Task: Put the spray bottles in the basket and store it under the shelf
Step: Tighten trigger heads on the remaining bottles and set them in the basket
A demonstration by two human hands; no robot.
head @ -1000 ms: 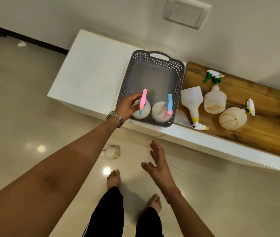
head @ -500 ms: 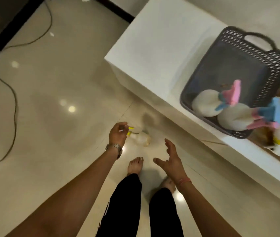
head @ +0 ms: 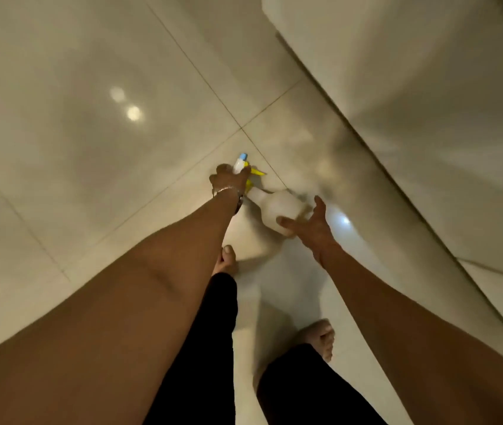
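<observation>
The bottle [head: 278, 210] lies low over the floor [head: 90, 148], near the white shelf base [head: 428, 102]. The left hand [head: 228, 179] grips its yellow-and-blue spray head, and the right hand [head: 308, 225], fingers spread, cups its white body.

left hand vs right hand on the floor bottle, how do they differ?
The left hand is closed around the spray bottle's yellow trigger head; the right hand is spread open against the white body, fingers splayed. The left hand has a metal band at the wrist; the right wrist looks bare here. The left hand sits at the nozzle end, the right hand at the base end. Both touch the same bottle, low over the floor.
</observation>
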